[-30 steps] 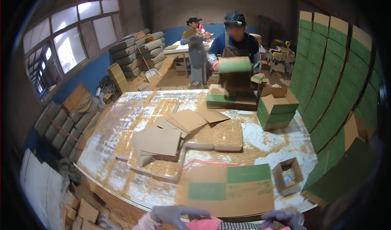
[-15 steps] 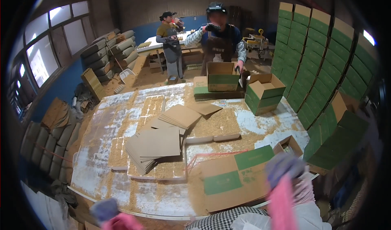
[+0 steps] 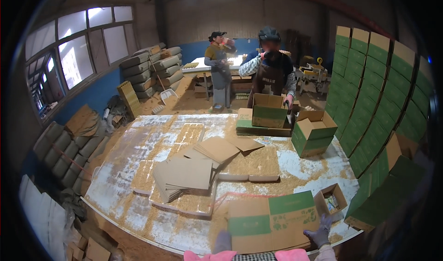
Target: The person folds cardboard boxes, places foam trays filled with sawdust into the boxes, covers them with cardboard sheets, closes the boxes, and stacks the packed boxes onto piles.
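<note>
Leaving open, litter-strewn room along the left edge of the table (image 3: 170,226), one pile of cardboard sheets (image 3: 187,173) lies fanned, too overlapped to count. The left hand (image 3: 223,241), blurred, is at the left edge of one flattened carton (image 3: 271,224) near the table's front edge; its grip cannot be told. Two open cartons (image 3: 269,114) (image 3: 314,141) stand toward the far edge. The right hand (image 3: 320,232), fingers spread wide, is at the flattened carton's right edge, near one small open box (image 3: 340,197).

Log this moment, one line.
left hand: at left edge of flat carton | right hand: spread, at its right edge | brown sheets: overlapping | small box: open, near right hand
</note>
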A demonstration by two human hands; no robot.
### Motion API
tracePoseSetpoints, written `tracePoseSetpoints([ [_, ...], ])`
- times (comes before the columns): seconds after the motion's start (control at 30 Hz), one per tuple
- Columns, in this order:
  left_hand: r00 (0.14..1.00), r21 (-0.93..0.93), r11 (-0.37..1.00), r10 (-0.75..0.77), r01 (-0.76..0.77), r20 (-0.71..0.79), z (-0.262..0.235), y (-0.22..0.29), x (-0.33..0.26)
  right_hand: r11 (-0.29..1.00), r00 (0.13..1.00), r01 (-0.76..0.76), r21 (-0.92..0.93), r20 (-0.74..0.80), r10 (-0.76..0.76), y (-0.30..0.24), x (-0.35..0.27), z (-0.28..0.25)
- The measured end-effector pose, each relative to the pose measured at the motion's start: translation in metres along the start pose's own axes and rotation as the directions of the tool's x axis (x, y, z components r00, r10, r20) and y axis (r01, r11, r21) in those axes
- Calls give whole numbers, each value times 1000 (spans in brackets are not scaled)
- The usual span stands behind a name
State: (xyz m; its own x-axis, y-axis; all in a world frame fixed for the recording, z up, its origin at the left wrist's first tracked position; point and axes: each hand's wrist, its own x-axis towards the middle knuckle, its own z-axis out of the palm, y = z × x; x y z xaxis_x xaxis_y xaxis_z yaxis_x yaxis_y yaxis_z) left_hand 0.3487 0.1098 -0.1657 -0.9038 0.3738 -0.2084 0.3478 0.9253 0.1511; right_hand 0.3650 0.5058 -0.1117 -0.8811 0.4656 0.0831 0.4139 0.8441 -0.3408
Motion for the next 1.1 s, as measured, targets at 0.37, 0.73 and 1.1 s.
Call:
tracePoseSetpoints([
  [0.37,992,20,996,83,-85,90,-40,-14,10,864,885,394,313,123,-448,-12,-7,-73],
  [0.73,996,-788,616,-85,25,-35,-310,-9,5,691,740,477,543,175,-649,-170,91,-226],
  [1.1,688,147,695,617,-704,381,-174,39,103,527,817,572,629,-376,-437,-224,113,-53],
])
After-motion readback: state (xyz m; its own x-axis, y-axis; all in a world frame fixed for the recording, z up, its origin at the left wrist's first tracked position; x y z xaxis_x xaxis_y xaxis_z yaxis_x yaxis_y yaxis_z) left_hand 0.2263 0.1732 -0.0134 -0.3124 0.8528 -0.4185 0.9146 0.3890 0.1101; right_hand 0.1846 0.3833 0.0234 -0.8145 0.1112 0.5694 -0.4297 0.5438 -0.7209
